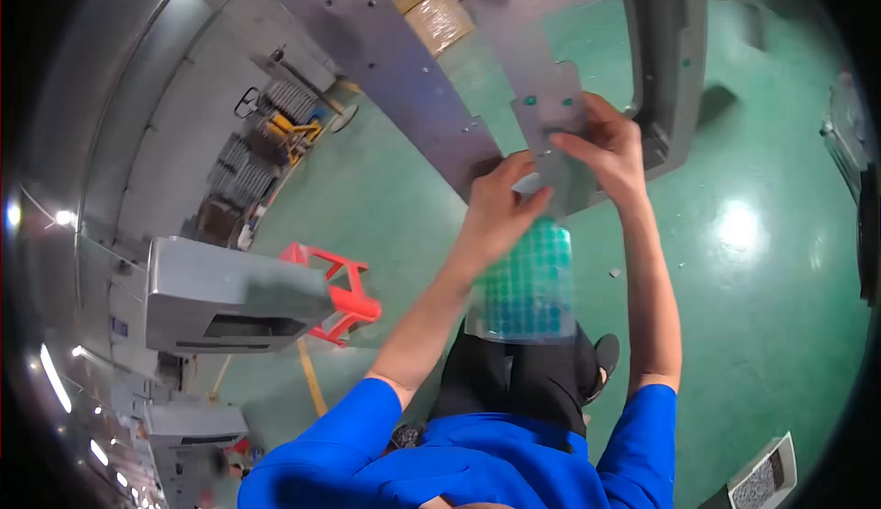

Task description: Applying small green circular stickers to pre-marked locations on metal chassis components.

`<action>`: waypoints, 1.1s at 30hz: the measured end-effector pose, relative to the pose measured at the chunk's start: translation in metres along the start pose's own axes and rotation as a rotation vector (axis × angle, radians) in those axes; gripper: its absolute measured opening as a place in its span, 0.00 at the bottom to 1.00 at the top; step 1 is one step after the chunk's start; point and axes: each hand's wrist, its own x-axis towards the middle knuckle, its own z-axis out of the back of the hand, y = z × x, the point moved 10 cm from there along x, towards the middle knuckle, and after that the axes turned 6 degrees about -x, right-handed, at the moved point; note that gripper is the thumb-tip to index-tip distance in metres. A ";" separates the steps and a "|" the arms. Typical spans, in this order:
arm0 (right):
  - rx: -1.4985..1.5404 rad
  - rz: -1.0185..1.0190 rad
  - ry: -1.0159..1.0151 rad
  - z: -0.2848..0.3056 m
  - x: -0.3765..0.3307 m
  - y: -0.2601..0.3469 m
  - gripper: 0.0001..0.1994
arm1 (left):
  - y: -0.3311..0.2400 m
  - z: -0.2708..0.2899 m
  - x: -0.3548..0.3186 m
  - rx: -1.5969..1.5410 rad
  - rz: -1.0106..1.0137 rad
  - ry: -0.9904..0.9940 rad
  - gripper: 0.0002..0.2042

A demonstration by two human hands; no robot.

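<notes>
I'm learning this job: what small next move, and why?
Perhaps press with the right hand on the flat grey metal strip: two round green dots sit on it, and a clear plastic sheet of green dots shows below the left hand.

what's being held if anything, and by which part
The left hand seems to hold the green-dotted sheet by its upper end; whether the right hand grips anything is unclear.

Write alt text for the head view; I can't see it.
A person's bare left hand and right hand work at the lower part of a grey frame, a sheet of blue-green dots showing just below them. To the left, a grey housing seems to rest on a red stool.
</notes>
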 end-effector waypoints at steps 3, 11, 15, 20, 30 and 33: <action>0.139 0.042 -0.029 -0.004 -0.007 0.007 0.20 | -0.015 -0.001 -0.012 0.031 -0.004 -0.025 0.22; 0.223 0.083 -0.167 -0.005 -0.011 -0.003 0.11 | -0.012 0.007 -0.019 0.081 0.029 -0.011 0.22; 0.158 0.055 -0.170 -0.005 -0.003 -0.008 0.07 | -0.001 0.006 -0.015 0.050 0.087 -0.037 0.22; 0.144 0.097 -0.160 -0.006 0.006 -0.016 0.07 | 0.001 0.011 -0.007 0.051 0.056 -0.048 0.22; 0.214 0.039 -0.080 -0.012 0.018 -0.037 0.08 | 0.015 0.025 0.005 0.057 0.077 -0.046 0.20; 0.271 0.039 -0.082 -0.011 0.024 -0.033 0.08 | 0.014 0.027 0.008 0.062 0.056 -0.052 0.20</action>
